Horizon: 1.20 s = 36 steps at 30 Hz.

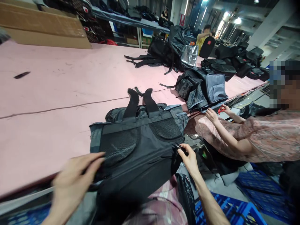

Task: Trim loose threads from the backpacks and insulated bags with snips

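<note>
Left hand [75,178]: fingers pinching edge of black backpack [147,143], partly on pink bench [47,90]. Right hand [189,157]: fingers pinching dark tool [183,150].

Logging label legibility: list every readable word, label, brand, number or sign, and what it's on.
None readable.
Red sign, background: too small.
Red patch on the black bag by the person in yellow: too small.
Red-and-white marks on dark goods beside the cardboard box: too blurred to tell if text.
Foreground backpack: no lettering discernible.
</note>
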### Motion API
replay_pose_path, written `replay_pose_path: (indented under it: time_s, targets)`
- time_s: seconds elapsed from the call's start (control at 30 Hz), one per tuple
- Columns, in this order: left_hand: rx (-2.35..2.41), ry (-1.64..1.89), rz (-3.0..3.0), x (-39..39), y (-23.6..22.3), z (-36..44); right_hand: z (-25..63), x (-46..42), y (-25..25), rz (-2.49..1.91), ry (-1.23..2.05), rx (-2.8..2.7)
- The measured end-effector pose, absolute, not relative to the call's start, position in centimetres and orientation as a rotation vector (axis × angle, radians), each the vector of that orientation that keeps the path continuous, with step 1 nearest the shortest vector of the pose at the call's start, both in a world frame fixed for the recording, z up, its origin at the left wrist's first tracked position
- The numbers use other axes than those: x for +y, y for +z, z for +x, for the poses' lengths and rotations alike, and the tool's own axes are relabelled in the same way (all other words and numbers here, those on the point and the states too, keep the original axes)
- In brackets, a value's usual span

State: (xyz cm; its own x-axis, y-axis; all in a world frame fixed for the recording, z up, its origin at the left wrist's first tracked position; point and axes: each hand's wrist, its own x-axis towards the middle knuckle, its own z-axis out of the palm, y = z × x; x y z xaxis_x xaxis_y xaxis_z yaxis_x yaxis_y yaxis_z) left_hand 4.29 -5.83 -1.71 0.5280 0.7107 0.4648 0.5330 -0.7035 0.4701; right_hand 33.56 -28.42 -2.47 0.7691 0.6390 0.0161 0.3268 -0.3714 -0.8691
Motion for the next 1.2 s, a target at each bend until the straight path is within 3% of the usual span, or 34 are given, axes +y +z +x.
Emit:
replay_pose_path:
  time_s: [0.2,0.37,0.53,0.7,1.2]
  targets:
    - [0.382,0.414,2.662,-9.0,1.5,14.8,37.0,-29.5,-3.7,-1.816,0.318,-0.542]
    - [0.188,0.326,2.756,-9.6,2.7,24.0,40.2,-31.1,-5.3,-1.894,0.221,-0.445]
    - [0.046,0.254,2.839,-11.1,0.9,32.4,40.8,-31.1,-6.1,-1.885,0.266,-0.46]
    - [-0.204,0.159,2.864,-11.8,-0.2,33.6,41.1,-31.3,-7.1,-1.881,0.301,-0.483]
    - [-0.025,0.294,2.783,-13.2,-0.9,32.5,42.2,-29.7,-5.4,-1.996,0.255,-0.92]
